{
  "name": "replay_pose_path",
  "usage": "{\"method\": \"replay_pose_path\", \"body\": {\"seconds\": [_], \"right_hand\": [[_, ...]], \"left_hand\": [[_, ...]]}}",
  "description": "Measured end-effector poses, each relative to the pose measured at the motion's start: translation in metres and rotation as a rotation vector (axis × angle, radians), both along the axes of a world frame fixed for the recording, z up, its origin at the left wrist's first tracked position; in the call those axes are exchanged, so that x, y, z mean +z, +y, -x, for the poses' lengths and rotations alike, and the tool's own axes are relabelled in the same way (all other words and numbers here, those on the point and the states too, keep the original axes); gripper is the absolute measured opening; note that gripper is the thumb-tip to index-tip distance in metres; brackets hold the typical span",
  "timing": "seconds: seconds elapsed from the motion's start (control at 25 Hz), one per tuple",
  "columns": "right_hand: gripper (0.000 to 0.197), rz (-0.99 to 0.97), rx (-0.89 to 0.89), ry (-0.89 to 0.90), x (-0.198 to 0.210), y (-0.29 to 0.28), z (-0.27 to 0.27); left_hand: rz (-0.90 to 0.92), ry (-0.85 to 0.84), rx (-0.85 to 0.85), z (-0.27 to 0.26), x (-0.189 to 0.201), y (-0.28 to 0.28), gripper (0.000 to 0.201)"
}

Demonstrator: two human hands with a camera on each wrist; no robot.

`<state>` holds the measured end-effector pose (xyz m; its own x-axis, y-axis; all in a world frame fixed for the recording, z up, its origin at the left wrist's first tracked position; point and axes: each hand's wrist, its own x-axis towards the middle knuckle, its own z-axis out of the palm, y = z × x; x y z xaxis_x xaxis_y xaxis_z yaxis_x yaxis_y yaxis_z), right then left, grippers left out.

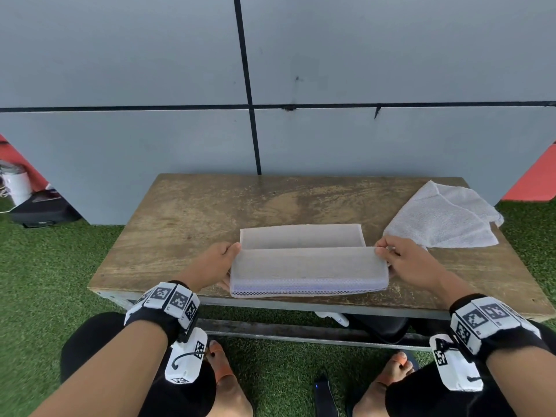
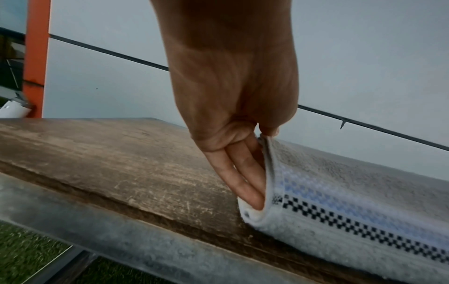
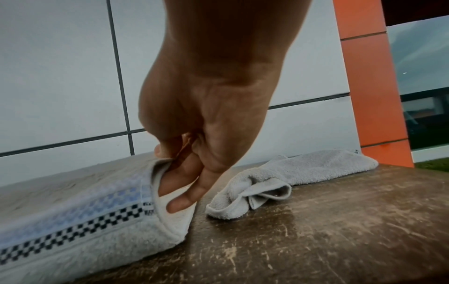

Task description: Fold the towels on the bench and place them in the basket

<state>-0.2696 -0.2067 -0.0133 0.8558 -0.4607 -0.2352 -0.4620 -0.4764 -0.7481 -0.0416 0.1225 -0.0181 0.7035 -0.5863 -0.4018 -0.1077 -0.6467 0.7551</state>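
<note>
A pale towel (image 1: 307, 263) with a blue and black checked band lies near the front edge of the wooden bench (image 1: 186, 218), its near half lifted over in a fold. My left hand (image 1: 221, 260) pinches the towel's left end, thumb on top and fingers (image 2: 245, 184) tucked inside the fold of the towel (image 2: 352, 201). At the right end my right hand (image 1: 400, 260) pinches the same way, fingers (image 3: 184, 192) inside the towel (image 3: 80, 215). A second, crumpled white towel (image 1: 442, 221) (image 3: 279, 182) lies at the bench's back right. No basket is in view.
A grey panelled wall (image 1: 270, 85) stands right behind the bench. Green artificial turf (image 1: 45, 266) surrounds it. A white container and a dark box (image 1: 33, 203) sit on the ground at far left. My knees and bare feet are below the bench's front edge.
</note>
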Motion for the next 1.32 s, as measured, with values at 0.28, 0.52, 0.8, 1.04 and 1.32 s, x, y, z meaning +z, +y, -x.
{"method": "replay_pose_path", "body": {"seconds": [0.28,0.52,0.8,1.04,1.32], "right_hand": [[0.024,0.036,-0.027,0.094,-0.009,-0.009,-0.03],[0.026,0.275,-0.063,0.107,-0.016,-0.03,-0.084],[0.042,0.315,-0.095,0.242,-0.04,-0.052,-0.123],[0.018,0.33,-0.153,0.193,-0.048,-0.048,-0.124],[0.014,0.337,-0.151,0.114,-0.039,-0.043,-0.116]], "left_hand": [[-0.121,-0.212,0.006,-0.014,-0.017,-0.005,0.045],[-0.168,-0.433,0.084,-0.045,-0.018,-0.038,0.042],[-0.308,-0.486,0.101,-0.08,-0.047,-0.066,0.042],[-0.358,-0.526,0.101,-0.082,-0.061,-0.069,0.035],[-0.234,-0.538,0.048,-0.08,-0.051,-0.059,0.034]]}}
